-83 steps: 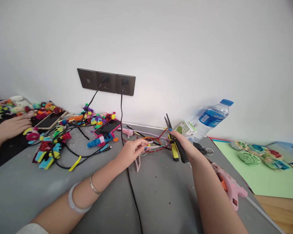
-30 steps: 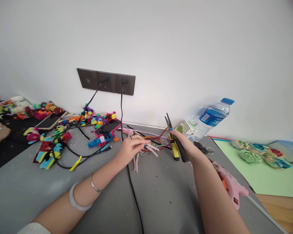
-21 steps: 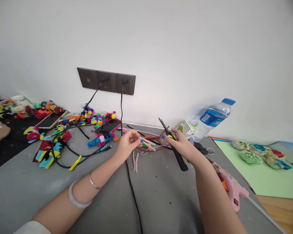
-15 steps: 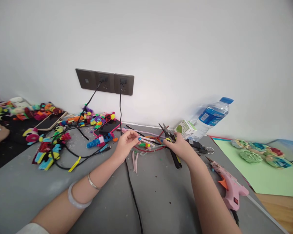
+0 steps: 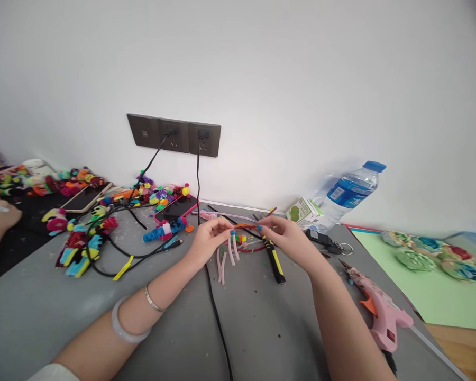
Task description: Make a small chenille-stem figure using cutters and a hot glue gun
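Observation:
My left hand (image 5: 214, 238) pinches short pale pink pipe cleaner pieces (image 5: 232, 251), which hang down from the fingertips. My right hand (image 5: 281, 234) is closed at thumb and fingertips, beside orange and red pipe cleaners (image 5: 246, 226); what it pinches, if anything, I cannot make out. Under that hand lie pliers with black and yellow handles (image 5: 276, 262), their jaws partly hidden. Two more pink pieces (image 5: 221, 266) rest on the grey table (image 5: 246, 328) below my left hand. A small green and yellow fuzzy piece (image 5: 241, 238) is between the hands.
A pink glue gun (image 5: 381, 309), a key fob (image 5: 321, 239), a tilted water bottle (image 5: 351, 193) and a small box (image 5: 301, 210) are to the right. Black cables (image 5: 216, 312), phones (image 5: 176, 209) and pipe cleaner figures (image 5: 79, 246) are left. Another person's hand (image 5: 2, 214) shows at far left.
My right hand has let go of the pliers, which now lie lower on the table, and has moved left toward my left hand. The pink pieces in my left hand now hang downward.

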A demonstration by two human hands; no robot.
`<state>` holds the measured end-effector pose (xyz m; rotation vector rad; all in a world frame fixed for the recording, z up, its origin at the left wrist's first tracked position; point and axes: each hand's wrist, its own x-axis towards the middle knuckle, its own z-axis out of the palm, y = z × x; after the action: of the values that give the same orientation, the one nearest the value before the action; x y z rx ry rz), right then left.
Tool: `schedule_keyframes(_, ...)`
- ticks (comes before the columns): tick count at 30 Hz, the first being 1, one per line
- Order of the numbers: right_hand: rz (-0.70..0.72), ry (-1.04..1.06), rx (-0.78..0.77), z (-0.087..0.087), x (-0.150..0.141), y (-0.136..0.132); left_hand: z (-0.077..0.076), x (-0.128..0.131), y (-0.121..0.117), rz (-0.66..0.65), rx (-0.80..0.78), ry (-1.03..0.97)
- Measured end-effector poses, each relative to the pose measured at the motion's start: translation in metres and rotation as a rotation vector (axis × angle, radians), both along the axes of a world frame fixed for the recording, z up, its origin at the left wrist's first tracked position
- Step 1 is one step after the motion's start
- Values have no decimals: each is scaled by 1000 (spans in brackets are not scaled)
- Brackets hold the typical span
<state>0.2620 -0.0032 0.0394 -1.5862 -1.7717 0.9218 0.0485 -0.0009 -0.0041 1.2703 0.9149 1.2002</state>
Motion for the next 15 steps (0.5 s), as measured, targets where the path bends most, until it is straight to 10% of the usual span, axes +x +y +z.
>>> schedule_keyframes(5, 357, 296, -188, 3, -26, -9, 1, 3, -4, -85, -23, -32)
schedule_keyframes(15, 208, 542, -123, 4, -28, -4, 3, 6, -8, -242, -173, -100)
